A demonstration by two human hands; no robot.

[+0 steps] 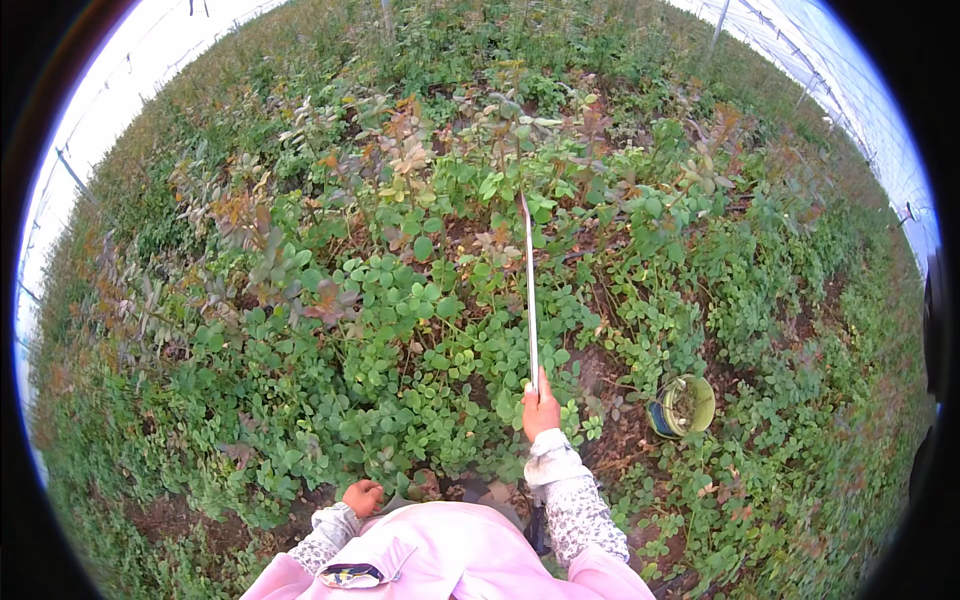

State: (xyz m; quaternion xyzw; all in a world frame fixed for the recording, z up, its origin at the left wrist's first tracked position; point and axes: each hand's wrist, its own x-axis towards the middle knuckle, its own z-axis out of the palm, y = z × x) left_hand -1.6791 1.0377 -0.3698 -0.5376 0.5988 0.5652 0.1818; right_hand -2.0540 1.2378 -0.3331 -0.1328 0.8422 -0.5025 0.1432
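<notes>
My right hand is wrapped round the near end of a long, thin, pale rod. The rod points straight ahead over the plants, and its darker far tip reaches in among the leaves. My left hand is curled closed low at my front, beside the pink garment; whether it holds anything is hidden. Leafy green bushes spread in front of both hands, some with reddish or dried, pale leaves.
A greenish bucket lies tipped among the plants to the right, with something pale inside. Bare brown soil shows between the rows. Posts and pale sheeting of a covered structure stand along the far edges.
</notes>
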